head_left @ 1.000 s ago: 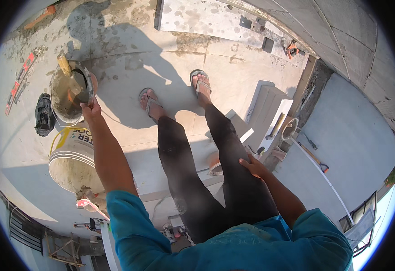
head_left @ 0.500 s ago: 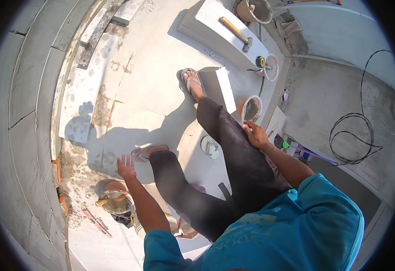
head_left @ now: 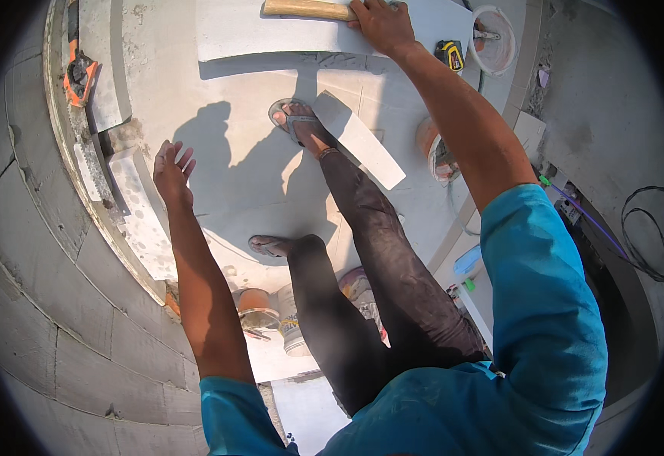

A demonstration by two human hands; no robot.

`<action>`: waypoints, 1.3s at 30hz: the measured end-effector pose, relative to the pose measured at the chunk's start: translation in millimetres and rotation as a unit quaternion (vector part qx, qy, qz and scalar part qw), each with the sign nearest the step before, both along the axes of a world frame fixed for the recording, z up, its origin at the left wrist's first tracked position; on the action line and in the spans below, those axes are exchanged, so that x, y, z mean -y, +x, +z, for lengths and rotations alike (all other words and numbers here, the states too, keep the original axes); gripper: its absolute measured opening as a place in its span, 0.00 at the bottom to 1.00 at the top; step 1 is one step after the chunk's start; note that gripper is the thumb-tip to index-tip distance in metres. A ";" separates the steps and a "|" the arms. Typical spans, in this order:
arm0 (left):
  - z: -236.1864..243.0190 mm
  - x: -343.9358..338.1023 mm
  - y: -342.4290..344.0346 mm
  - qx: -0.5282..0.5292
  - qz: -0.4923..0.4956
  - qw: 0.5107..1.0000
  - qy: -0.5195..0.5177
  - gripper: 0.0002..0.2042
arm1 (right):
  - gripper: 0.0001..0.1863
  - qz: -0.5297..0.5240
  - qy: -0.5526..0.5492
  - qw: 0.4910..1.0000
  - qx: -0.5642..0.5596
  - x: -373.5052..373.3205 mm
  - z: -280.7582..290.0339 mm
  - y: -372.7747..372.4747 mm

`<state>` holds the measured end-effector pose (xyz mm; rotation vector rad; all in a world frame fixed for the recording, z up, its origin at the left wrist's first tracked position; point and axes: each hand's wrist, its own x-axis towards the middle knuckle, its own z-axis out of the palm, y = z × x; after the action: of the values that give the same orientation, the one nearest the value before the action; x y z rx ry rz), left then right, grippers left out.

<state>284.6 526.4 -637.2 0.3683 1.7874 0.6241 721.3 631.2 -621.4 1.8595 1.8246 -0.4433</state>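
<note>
Sunlight falls on a pale, hard floor (head_left: pixel 157 53), and a curved-looking wall of big grey blocks (head_left: pixel 35 304) runs down the left side. Dark shadows of the person lie on the floor.

At the top is a big white block with a flat face (head_left: pixel 271 34). On it is a light brown wooden tool handle (head_left: pixel 309 9). The person's right hand (head_left: pixel 383 26) reaches far up to its right end, with the thumb and fingers pinching the wood. The hand hides what is past that end.

Near the right hand, a small yellow and black tape measure (head_left: pixel 450 55) sits by the block's corner. Just past it is a round whitish tub (head_left: pixel 503 49) with a tool inside. Lower down is a small orange-brown bucket (head_left: pixel 427 140), partly behind the right arm.

The person's left hand (head_left: pixel 172 173) is up in the air on the other side, with its fingers spread a little and softly bent. It looks closest to a long white board with grey spots (head_left: pixel 145 220). Farther up, an orange and black tool (head_left: pixel 79 76) lies along the wall.

A flat white slab (head_left: pixel 377 156) is beside the right foot, which wears a grey flip-flop (head_left: pixel 285 114).
</note>
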 end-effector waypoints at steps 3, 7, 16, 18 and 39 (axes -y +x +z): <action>-16.6 -68.9 51.0 -0.004 -0.064 0.998 0.019 0.25 | 0.26 0.140 0.052 0.987 0.065 18.5 -31.6 27.0; -24.3 -123.7 85.5 -0.067 -0.132 0.988 0.052 0.31 | 0.20 0.046 0.139 0.982 -0.115 109.8 15.2 40.6; -49.4 -175.1 101.0 -0.114 -0.240 0.964 -0.031 0.37 | 0.12 -0.206 -0.006 0.974 -0.090 281.0 -97.4 71.4; -58.2 -178.3 100.5 -0.105 -0.236 0.966 -0.029 0.38 | 0.10 -0.189 -0.019 0.981 -0.050 277.8 -142.4 79.6; -82.0 -172.5 101.5 -0.099 -0.089 0.991 0.003 0.32 | 0.32 -0.287 0.444 0.845 -0.083 182.6 -20.5 115.9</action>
<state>386.2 698.8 -719.2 0.6042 1.9152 0.4805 837.3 448.6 -641.9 3.1169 1.6667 0.1182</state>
